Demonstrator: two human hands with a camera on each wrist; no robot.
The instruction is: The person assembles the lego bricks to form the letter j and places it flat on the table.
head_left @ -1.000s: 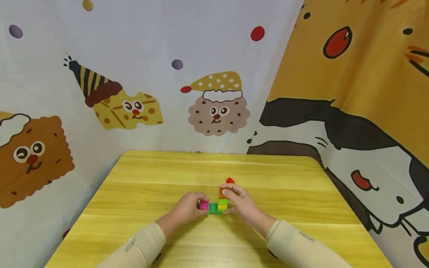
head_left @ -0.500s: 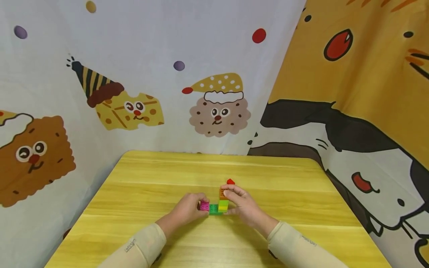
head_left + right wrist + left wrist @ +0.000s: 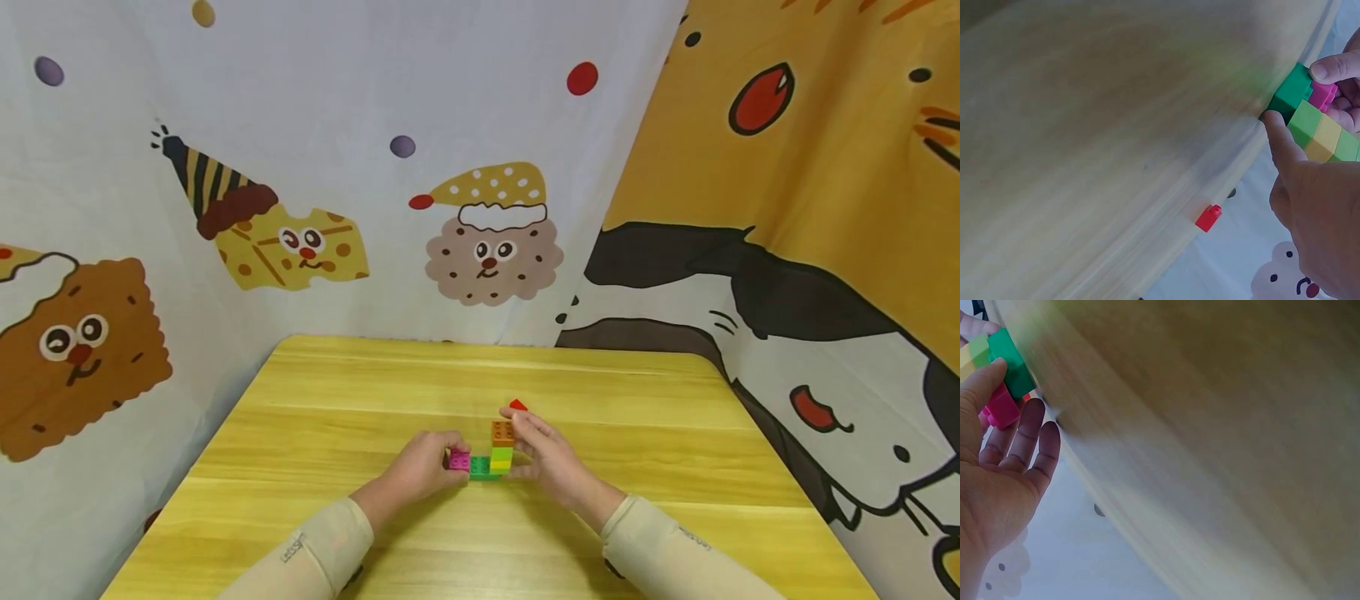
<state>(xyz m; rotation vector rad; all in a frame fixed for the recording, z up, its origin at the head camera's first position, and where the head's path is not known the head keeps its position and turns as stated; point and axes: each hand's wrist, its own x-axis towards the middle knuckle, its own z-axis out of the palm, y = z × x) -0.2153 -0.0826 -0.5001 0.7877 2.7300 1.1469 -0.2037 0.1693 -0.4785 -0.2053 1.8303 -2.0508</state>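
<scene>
A dark green brick (image 3: 480, 467) lies on the table as a base. Light green and yellow bricks (image 3: 501, 461) rise from its right end, topped by an orange brick (image 3: 502, 432). At its left end my left hand (image 3: 420, 462) pinches a pink brick (image 3: 460, 459); the left wrist view shows the thumb across the pink brick (image 3: 1002, 407) and dark green brick. My right hand (image 3: 551, 458) is at the right side of the stack, fingers fairly straight, partly behind it. In the right wrist view one fingertip (image 3: 1272, 117) touches the dark green brick (image 3: 1290, 92).
Just behind the right hand a small red brick (image 3: 518, 405) lies on the wooden table (image 3: 337, 392). A printed cloth with cartoon figures (image 3: 337, 125) hangs around the table's far and side edges.
The right thumb, earlier on the orange brick, has come off to the right, baring that brick's studs. The left hand keeps its hold on the pink brick.
</scene>
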